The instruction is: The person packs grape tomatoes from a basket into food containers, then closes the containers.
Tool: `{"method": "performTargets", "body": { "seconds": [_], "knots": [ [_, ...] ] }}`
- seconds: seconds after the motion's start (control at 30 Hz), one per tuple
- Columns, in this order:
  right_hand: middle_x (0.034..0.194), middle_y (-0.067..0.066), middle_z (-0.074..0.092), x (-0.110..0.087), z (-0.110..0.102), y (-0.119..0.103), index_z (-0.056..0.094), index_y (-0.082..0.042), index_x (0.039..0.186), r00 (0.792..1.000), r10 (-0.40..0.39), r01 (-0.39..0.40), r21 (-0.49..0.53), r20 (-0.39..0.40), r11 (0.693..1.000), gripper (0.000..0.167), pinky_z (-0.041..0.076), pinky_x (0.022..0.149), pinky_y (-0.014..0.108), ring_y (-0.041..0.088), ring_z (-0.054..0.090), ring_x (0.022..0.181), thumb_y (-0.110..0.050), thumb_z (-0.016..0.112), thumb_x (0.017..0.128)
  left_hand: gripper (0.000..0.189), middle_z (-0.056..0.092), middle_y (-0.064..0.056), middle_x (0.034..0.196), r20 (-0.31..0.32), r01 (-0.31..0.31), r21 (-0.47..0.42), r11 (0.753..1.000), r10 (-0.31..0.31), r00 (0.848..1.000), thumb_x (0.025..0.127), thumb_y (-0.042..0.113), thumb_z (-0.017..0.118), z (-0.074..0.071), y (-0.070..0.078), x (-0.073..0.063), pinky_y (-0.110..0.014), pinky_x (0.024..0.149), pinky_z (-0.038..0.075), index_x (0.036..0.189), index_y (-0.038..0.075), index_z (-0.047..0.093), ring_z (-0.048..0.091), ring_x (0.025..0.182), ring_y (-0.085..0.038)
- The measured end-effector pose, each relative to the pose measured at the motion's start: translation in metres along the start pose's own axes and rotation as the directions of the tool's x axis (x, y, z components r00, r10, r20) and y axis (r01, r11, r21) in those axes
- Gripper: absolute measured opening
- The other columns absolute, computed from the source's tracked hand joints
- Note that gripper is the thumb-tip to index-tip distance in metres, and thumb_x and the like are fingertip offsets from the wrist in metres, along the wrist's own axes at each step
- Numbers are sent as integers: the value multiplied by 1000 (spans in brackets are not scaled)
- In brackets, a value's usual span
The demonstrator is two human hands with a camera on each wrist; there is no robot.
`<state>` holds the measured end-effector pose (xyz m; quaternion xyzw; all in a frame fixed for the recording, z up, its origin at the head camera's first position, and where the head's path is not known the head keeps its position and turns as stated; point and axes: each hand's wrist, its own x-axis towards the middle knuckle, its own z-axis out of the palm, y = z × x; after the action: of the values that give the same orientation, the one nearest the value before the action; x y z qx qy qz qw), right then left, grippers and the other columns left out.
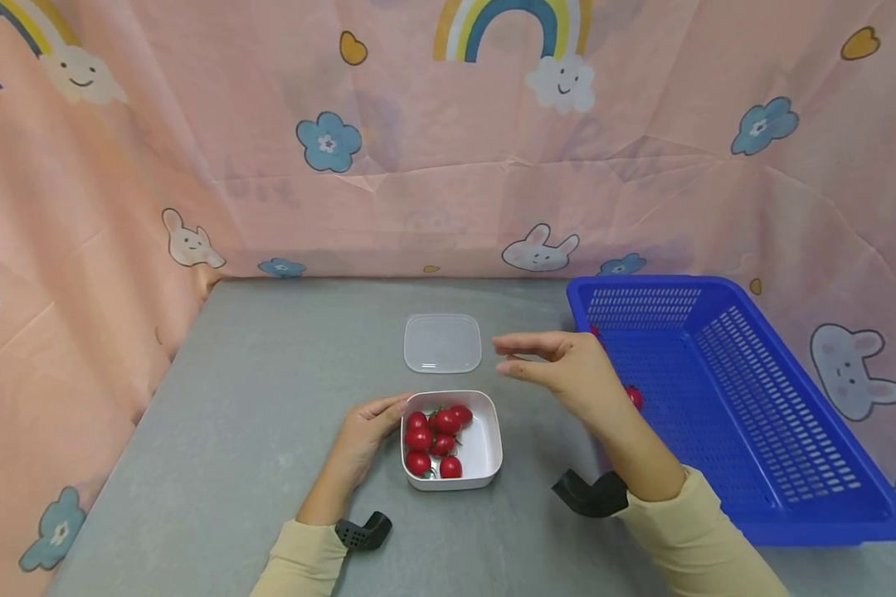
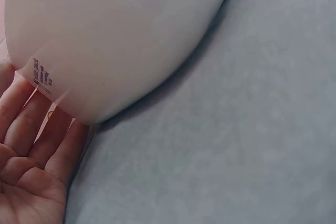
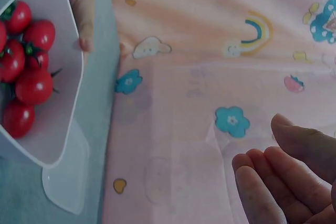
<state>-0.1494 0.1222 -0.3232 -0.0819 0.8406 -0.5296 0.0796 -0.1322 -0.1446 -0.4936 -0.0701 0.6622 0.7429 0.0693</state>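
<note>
A white square box (image 1: 489, 448) stands on the table with several cherry tomatoes (image 1: 419, 438) in it, mostly toward its left side. My left hand (image 1: 360, 438) rests against the box's left side; in the left wrist view its fairly straight fingers (image 2: 55, 135) touch the wall. To the right and beyond the box, my right hand (image 1: 560, 365) is raised, thumb apart from the fingers. Nothing is between them in the right wrist view, where the fingers (image 3: 283, 182) point toward the curtain.
A translucent lid (image 1: 443, 343) lies flat behind the box. On the right stands a large blue basket (image 1: 814, 448) with a cherry tomato (image 1: 634, 397) near its left side, partly hidden by my right arm. A pink patterned curtain (image 1: 418, 199) hangs along the table's back edge.
</note>
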Motion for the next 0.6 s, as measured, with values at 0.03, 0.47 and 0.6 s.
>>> {"method": "performTargets", "body": {
  "seconds": [0.03, 0.47, 0.6],
  "knots": [
    [117, 5, 74, 0, -4, 0, 75, -11, 117, 1000, 4, -4, -6, -10, 1000, 39, 51, 102, 39, 14, 65, 118, -30, 81, 83, 33, 72, -10, 120, -2, 0, 3, 1000, 0, 1000, 94, 15, 66, 0, 0, 0, -20, 90, 53, 120, -5, 68, 66, 103, -2],
    [113, -18, 74, -1, -56, 8, 70, -18, 126, 985, 119, -127, -58, -123, 990, 55, 51, 81, 17, -8, 63, 101, -50, 77, 82, 32, 72, -11, 120, -11, 2, 20, 1000, -2, 1000, 95, 15, 65, 1, 1, -1, -20, 90, 53, 119, -5, 69, 66, 103, -2],
    [101, -28, 71, 1, -66, 10, 68, -14, 128, 979, 125, -127, -2, -159, 992, 57, 49, 102, 31, -7, 63, 103, -48, 77, 83, 32, 72, -10, 121, -11, 2, 17, 1000, -2, 1000, 94, 16, 66, 0, 1, -1, -20, 90, 53, 120, -4, 69, 67, 103, -2]
  ]
}}
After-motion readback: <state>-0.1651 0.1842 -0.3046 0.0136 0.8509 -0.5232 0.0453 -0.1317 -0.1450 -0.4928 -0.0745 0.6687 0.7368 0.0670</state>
